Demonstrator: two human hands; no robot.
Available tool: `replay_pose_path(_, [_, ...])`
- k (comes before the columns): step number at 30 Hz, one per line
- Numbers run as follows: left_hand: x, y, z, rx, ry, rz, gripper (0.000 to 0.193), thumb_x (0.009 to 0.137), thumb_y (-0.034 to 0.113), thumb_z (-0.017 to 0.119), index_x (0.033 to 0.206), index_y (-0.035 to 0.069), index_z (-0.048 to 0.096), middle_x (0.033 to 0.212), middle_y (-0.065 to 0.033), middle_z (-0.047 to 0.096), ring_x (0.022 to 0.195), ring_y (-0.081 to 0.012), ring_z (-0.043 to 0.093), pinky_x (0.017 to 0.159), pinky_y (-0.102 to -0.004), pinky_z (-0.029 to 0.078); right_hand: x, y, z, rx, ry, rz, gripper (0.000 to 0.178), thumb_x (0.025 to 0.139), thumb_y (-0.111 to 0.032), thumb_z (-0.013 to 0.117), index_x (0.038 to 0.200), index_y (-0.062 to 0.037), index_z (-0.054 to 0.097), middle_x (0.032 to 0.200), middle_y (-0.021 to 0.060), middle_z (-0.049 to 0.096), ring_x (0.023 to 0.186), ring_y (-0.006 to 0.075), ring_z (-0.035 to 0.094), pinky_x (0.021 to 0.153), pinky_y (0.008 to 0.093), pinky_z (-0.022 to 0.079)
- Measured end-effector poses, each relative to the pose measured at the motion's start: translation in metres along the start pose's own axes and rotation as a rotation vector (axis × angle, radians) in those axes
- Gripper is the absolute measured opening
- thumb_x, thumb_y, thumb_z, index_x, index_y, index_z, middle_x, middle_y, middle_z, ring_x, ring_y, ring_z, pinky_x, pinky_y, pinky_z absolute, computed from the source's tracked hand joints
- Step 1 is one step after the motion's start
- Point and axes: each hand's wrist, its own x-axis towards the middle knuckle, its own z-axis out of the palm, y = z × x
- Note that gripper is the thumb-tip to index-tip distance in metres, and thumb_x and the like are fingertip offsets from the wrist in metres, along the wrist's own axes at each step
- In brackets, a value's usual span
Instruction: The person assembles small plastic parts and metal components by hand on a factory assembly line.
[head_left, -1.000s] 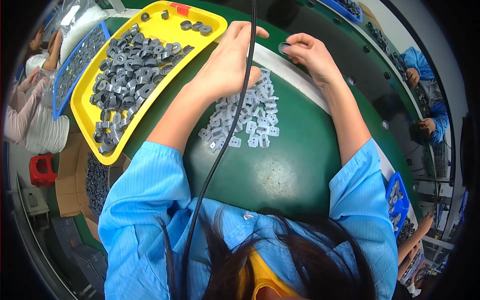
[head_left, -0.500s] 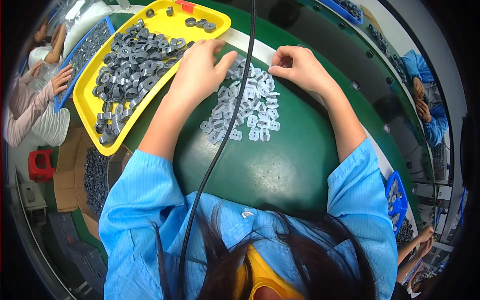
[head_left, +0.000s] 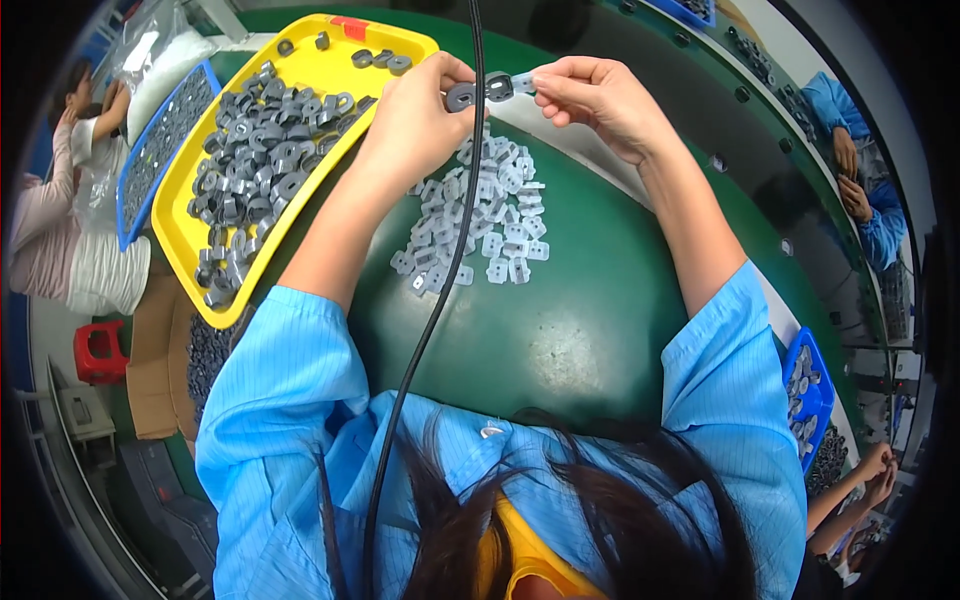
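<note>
My left hand [head_left: 418, 118] pinches a dark grey plastic ring [head_left: 461, 97] between thumb and fingers, above the far side of the green worktop [head_left: 470, 345]. Close by on the right, the fingertips of my right hand [head_left: 605, 105] hold a small translucent plastic piece [head_left: 523, 83]. Between the two lies a dark part with a pale centre [head_left: 499, 87], up against the translucent piece; whether they are joined I cannot tell. Below my hands spreads a pile of similar translucent pieces [head_left: 510, 185]. A yellow tray [head_left: 310, 190] of dark grey rings [head_left: 265, 140] stands to the left.
A black cable [head_left: 455, 265] hangs across the view. Spaced dark parts [head_left: 742, 95] lie along the green strip beyond the pale edge. Blue trays [head_left: 812, 395] stand right and far left, with a carton [head_left: 155, 350] and red stool [head_left: 100, 352] at left. Other people work on both sides.
Both hands have moved up and away from the pile. A dark ring now shows in my left hand and a translucent piece in my right; the hands are raised toward the pale edge.
</note>
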Motion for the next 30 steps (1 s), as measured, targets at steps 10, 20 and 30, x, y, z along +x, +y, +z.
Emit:
replay_pose_path(10, [-0.006, -0.007, 0.027, -0.677, -0.128, -0.095, 0.044, 0.081, 0.007, 0.067, 0.119, -0.003, 0.047, 0.086, -0.0057, 0.061, 0.075, -0.0107, 0.057, 0.069, -0.0230, 0.047, 0.000, 0.005, 0.018, -0.418, 0.175, -0.184, 0.022, 0.077, -0.022, 0.069, 0.086, -0.0030, 0.070, 0.075, 0.0071, 0.068, 0.069, 0.0127, 0.063, 0.066, 0.0278, 0.049])
replay_pose_path(20, [-0.017, 0.008, 0.021, -0.130, 0.076, 0.177, 0.036, 0.079, 0.010, 0.067, 0.108, 0.003, 0.047, 0.088, -0.0112, 0.065, 0.083, -0.0201, 0.063, 0.075, -0.0310, 0.048, -0.007, -0.011, 0.022, -0.622, 0.183, -0.153, 0.019, 0.080, -0.020, 0.069, 0.090, -0.0040, 0.069, 0.079, 0.0024, 0.066, 0.072, 0.0104, 0.060, 0.065, 0.0232, 0.047])
replay_pose_path(30, [-0.019, 0.016, 0.027, -0.274, 0.029, 0.113, 0.036, 0.081, 0.008, 0.066, 0.110, 0.002, 0.044, 0.082, -0.0109, 0.062, 0.068, -0.0139, 0.060, 0.062, -0.0261, 0.047, -0.003, 0.001, 0.014, 0.005, 0.083, -0.119, 0.023, 0.076, -0.019, 0.073, 0.090, -0.0016, 0.068, 0.086, 0.0058, 0.067, 0.077, 0.0132, 0.063, 0.070, 0.0275, 0.051])
